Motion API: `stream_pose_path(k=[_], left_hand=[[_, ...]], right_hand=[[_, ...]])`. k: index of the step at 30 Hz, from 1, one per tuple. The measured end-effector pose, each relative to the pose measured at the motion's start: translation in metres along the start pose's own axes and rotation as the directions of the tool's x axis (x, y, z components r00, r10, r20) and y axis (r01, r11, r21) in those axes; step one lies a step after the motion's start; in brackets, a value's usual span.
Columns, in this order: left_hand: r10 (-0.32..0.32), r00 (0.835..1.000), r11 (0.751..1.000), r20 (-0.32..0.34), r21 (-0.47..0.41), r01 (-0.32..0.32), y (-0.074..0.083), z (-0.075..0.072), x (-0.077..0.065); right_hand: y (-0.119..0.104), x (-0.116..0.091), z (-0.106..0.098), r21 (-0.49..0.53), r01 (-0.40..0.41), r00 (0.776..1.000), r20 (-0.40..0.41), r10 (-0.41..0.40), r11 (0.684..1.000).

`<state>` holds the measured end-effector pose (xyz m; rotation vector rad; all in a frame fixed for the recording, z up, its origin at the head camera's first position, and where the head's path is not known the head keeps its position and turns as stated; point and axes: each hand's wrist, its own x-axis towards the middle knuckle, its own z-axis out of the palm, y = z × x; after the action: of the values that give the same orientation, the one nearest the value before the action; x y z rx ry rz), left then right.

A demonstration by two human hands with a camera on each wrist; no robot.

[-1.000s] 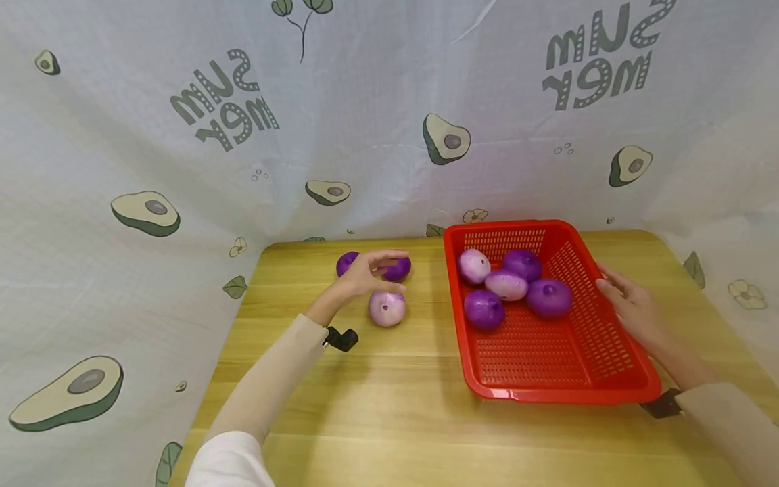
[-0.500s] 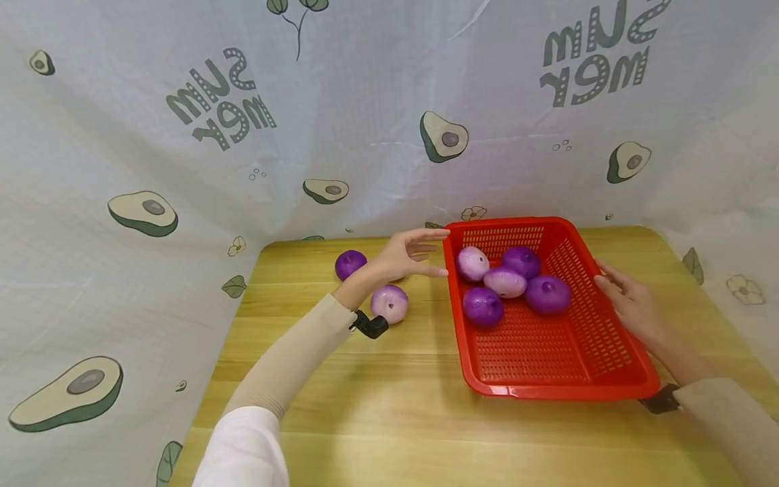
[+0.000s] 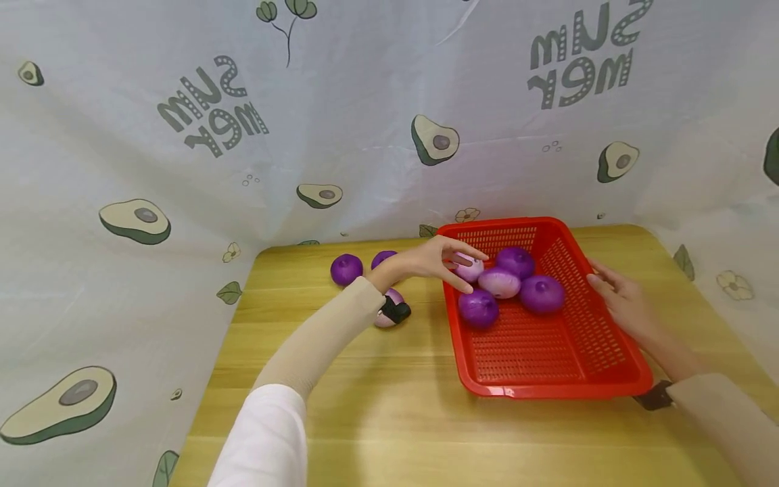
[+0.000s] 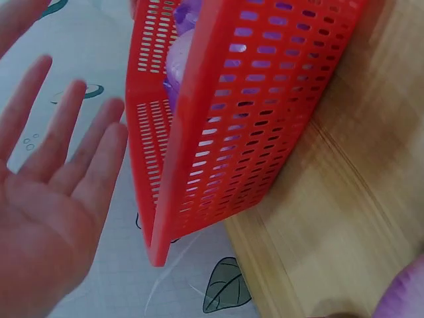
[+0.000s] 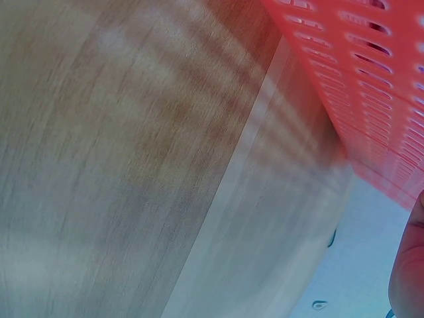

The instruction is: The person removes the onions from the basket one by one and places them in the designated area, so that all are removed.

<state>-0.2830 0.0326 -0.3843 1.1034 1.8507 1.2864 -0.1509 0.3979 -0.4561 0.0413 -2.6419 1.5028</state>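
Observation:
My left hand (image 3: pixel 435 260) hovers over the left rim of a red plastic basket (image 3: pixel 523 391), fingers apart and holding nothing. Beneath its fingertips, a pale purple onion (image 3: pixel 467 270) in the basket is partly covered. Several more onions lie in there, among them a dark purple onion (image 3: pixel 541 293) and a pale striped one. In the left wrist view the bare palm and spread fingers (image 4: pixel 40 142) appear beside the basket wall. At the opposite side, my right hand (image 3: pixel 627 308) grips the basket's right rim, thumb on the edge.
On the wooden table (image 3: pixel 341 392), left of the basket, lie a purple onion (image 3: pixel 347 270), another purple onion (image 3: pixel 383 258) partly behind the left wrist, and a pale onion (image 3: pixel 393 295) partly hidden by the wrist camera. A patterned cloth (image 3: pixel 365 101) hangs behind the table.
My left hand has moved right, from above the onions on the table to over the basket's left rim. The right hand stays at the basket's right side, and the head view has shifted slightly.

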Motion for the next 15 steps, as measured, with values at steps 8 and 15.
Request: stream_pose_path(k=[8,15], left_hand=[[0.021,0.969,0.997,0.246,0.066,-0.038,-0.011,0.005,0.025],[0.022,0.934,0.991,0.356,0.114,-0.066,-0.018,0.007,0.040]], right_hand=[[0.002,0.002,0.001,-0.017,-0.020,1.000,-0.006,0.019,1.000],[0.002,0.002,0.001,0.034,-0.019,1.000,0.002,0.019,0.999]])
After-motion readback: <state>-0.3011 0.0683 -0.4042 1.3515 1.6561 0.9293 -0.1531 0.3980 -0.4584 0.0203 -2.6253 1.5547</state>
